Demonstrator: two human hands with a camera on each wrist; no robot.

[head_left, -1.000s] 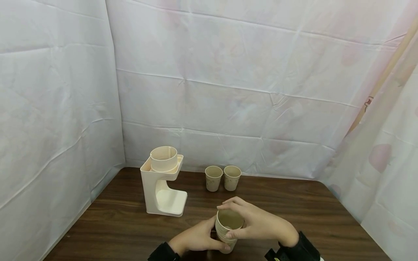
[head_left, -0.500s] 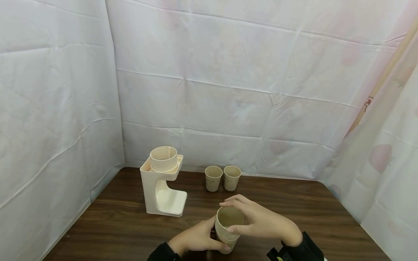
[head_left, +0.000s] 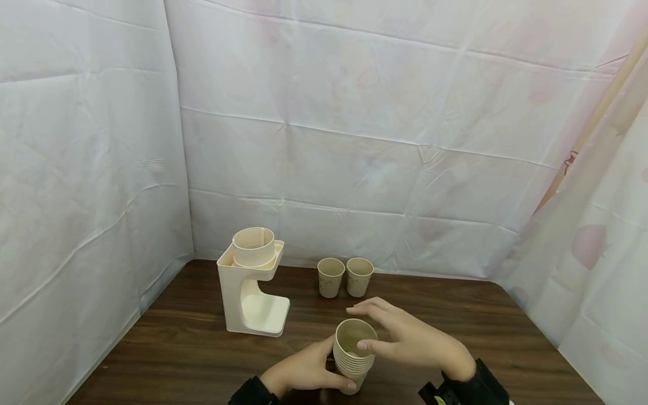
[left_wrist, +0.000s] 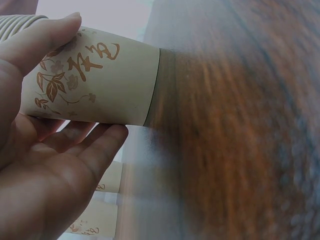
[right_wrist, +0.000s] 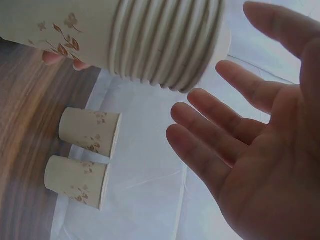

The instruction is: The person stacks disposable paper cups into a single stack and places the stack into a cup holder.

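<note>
A stack of nested beige paper cups (head_left: 350, 364) stands upright on the wooden table near its front. My left hand (head_left: 311, 368) grips the lowest part of the stack, thumb on the near side and fingers behind, as the left wrist view shows on the flower-printed cup wall (left_wrist: 115, 80). Beside the rim, on the right, my right hand (head_left: 405, 340) spreads its fingers and holds nothing. In the right wrist view a gap shows between the fingertips (right_wrist: 180, 132) and the several stacked rims (right_wrist: 165, 45).
Two single paper cups, a left one (head_left: 330, 278) and a right one (head_left: 359, 277), stand side by side at the back. A cream stand (head_left: 235, 298) with a round ring (head_left: 254, 256) on top is at the left. White cloth (head_left: 354, 140) hangs behind the table.
My right hand has loosened from around the stack's rim and drawn off slightly up and to the right, its fingers opening. The left hand and the stack stay almost still.
</note>
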